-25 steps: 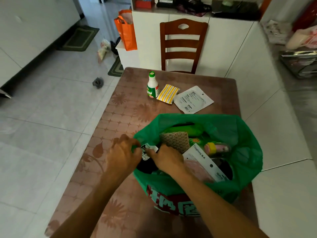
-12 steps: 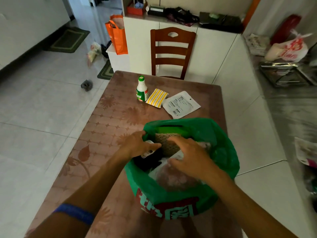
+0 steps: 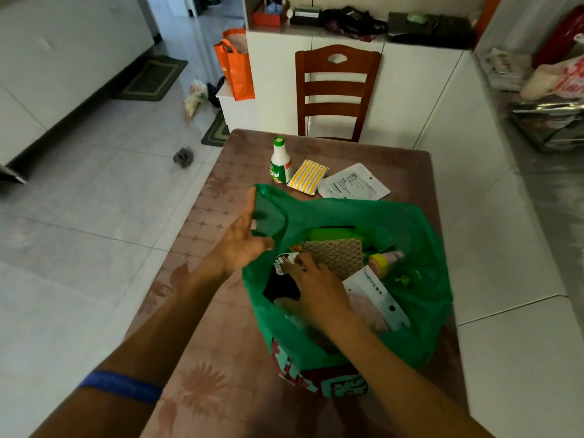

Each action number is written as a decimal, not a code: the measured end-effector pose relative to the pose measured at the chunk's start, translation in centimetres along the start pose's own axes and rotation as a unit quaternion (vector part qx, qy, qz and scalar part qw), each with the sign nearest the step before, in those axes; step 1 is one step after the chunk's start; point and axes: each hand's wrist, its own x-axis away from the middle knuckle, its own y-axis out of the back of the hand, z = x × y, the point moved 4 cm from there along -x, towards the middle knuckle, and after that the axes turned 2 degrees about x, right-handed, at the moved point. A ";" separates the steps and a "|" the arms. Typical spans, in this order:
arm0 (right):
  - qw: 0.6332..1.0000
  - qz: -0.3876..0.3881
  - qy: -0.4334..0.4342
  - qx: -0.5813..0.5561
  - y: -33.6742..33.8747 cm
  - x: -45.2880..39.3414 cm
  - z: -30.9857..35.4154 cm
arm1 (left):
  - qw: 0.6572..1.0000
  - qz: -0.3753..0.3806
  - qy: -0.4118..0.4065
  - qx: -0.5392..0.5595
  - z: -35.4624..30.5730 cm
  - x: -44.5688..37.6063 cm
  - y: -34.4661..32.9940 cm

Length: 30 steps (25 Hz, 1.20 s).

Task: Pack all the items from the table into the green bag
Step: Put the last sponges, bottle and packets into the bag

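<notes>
While the left hand (image 3: 243, 238) grips the green bag (image 3: 420, 248) handle, right fingers (image 3: 295, 263) pinch a packet (image 3: 284, 260) inside.

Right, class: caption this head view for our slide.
Left hand lifts green plastic bag handle; right hand arranges contents.
</notes>
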 end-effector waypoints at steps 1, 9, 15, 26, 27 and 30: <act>1.000 0.018 -0.004 0.022 -0.6 -0.4 0.6 | 1.000 -0.007 0.001 -0.003 0.5 0.0 0.0; 0.962 -0.161 -0.210 0.068 10.1 0.4 -11.1 | 0.987 -0.155 0.046 0.021 2.2 0.1 -0.6; 0.889 -0.119 -0.379 -0.231 7.5 3.7 -19.7 | 0.921 -0.201 0.222 0.249 2.1 -1.7 -3.3; 0.856 -0.254 -0.327 -0.310 12.7 6.2 -19.6 | 0.919 -0.257 0.118 0.275 -0.4 1.1 2.1; 0.873 -0.209 -0.347 -0.273 11.5 6.2 -20.2 | 0.921 -0.249 0.126 0.272 0.6 0.9 1.5; 0.920 -0.101 -0.374 -0.055 12.6 6.2 -19.7 | 0.935 -0.226 0.092 0.258 0.8 -0.1 0.6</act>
